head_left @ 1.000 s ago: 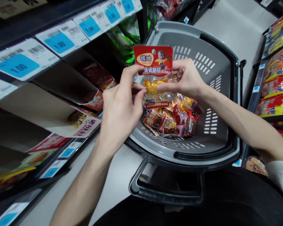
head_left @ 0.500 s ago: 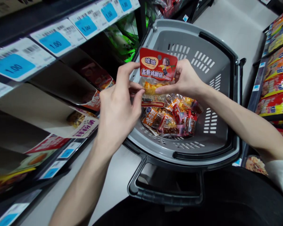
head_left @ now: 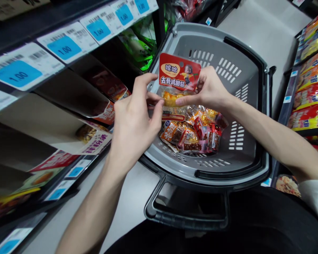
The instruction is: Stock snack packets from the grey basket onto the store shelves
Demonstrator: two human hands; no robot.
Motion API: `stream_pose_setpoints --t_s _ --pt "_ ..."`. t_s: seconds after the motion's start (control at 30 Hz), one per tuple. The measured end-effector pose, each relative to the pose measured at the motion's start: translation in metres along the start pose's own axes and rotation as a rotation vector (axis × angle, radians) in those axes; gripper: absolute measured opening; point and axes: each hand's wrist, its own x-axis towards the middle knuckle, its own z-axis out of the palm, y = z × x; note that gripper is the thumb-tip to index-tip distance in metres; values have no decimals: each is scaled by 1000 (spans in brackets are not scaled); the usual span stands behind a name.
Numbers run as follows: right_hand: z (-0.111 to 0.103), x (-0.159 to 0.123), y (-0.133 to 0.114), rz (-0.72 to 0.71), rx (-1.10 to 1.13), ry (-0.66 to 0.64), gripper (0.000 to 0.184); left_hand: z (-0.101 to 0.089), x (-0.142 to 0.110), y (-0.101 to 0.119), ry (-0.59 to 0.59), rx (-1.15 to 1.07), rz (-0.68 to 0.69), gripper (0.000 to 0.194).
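Above the basket I hold up a small chicken-feet snack packet [head_left: 179, 72], with a red printed top and a clear lower part showing yellow-orange food. My right hand [head_left: 212, 86] grips its right side, thumb across the front. At the left edge, my left hand [head_left: 139, 118] pinches the packet between thumb and fingers, its index finger raised by the red top. Below both hands is a grey shopping basket [head_left: 245, 123] with slotted walls. Several small wrapped snacks [head_left: 192, 135] lie heaped in its bottom, partly hidden by the held packet.
To the left runs a shelf with blue price tags [head_left: 63, 47] and open display boxes [head_left: 95, 143]. Green bags [head_left: 141, 49] sit deeper in it. Bright snack bags [head_left: 311, 95] line a shelf on the right. The basket's black handle [head_left: 188, 222] hangs towards me.
Both hands and the packet have shifted very slightly to the right, and the packet's red top tilts a little more. The grips look the same.
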Motion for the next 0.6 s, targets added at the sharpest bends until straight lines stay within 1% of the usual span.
stream_pose_setpoints --t_s 0.1,0.23,0.33,0.4,0.5,0.6 --pt "2 -1 -2 -6 22 -55 43 0 1 0 7 -2 -2 43" --pt "3 -1 -4 4 56 -63 45 -1 3 -3 31 0 31 37" --pt "4 -1 -4 11 44 -65 47 -1 4 -9 29 -29 -14 40" --pt "4 -1 -2 14 38 -69 47 0 3 -12 49 -37 -34 41" --pt "5 -1 -1 14 60 -68 47 0 2 -12 69 -51 -3 35" --pt "7 0 -1 -2 97 -63 49 -1 2 -10 27 -51 37 25"
